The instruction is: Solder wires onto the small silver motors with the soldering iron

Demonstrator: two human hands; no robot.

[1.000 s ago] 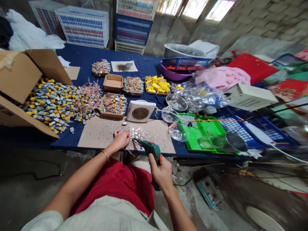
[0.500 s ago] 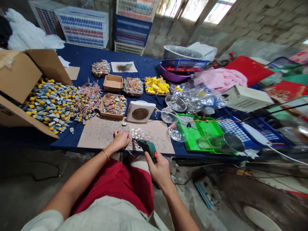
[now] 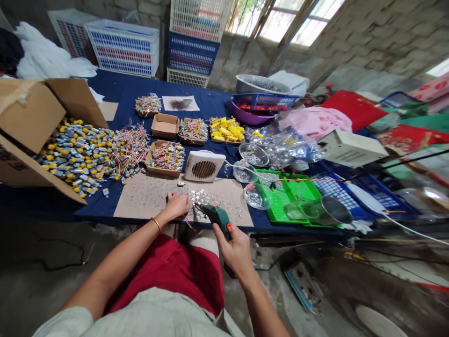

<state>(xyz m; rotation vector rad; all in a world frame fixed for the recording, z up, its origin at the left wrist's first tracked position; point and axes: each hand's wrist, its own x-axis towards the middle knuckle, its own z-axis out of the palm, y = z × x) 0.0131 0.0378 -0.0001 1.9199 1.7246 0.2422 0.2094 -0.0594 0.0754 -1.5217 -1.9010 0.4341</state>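
Observation:
My right hand (image 3: pixel 236 250) is wrapped round a green electric screwdriver (image 3: pixel 215 216) with an orange-red switch. Its bit points left, close to the fingers of my left hand (image 3: pixel 177 206). That hand is closed at the front of a cardboard sheet (image 3: pixel 136 199), gripping a small wired part whose body my fingers hide. Thin wires (image 3: pixel 189 224) hang below it over the table edge. Small shiny metal pieces (image 3: pixel 203 199) lie scattered round the bit. One small yellow-and-grey gear motor (image 3: pixel 181 184) rests beyond my left hand.
Left, a cardboard box (image 3: pixel 31 107) spills yellow-and-grey motors (image 3: pixel 79 154). Wired motors fill a small tray (image 3: pixel 164 157) beside a white vented fan (image 3: pixel 204 166). Yellow parts (image 3: pixel 226 128) stand behind. To the right are a metal bowl (image 3: pixel 253 154), a green basket (image 3: pixel 278 206) and a cable (image 3: pixel 403 217).
The view has shifted slightly. Both hands stay in nearly the same place, with the screwdriver's bit still by my left fingers.

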